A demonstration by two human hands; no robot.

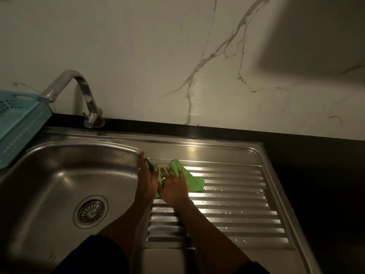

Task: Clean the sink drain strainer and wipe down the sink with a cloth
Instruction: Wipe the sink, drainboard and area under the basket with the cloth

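Note:
A green cloth (192,179) lies on the ridged steel drainboard (237,204), just right of the sink basin (59,175). My right hand (173,186) presses flat on the cloth with fingers spread. My left hand (146,175) rests along the basin's right rim, its fingers on the cloth's left edge. The round metal drain strainer (90,212) sits in the basin floor, to the lower left of both hands. Water drops dot the drainboard.
A curved steel tap (79,91) rises at the back left, its spout over a turquoise plastic basket (17,123) at the left edge. A marble-pattern wall (177,56) backs the black counter (316,165).

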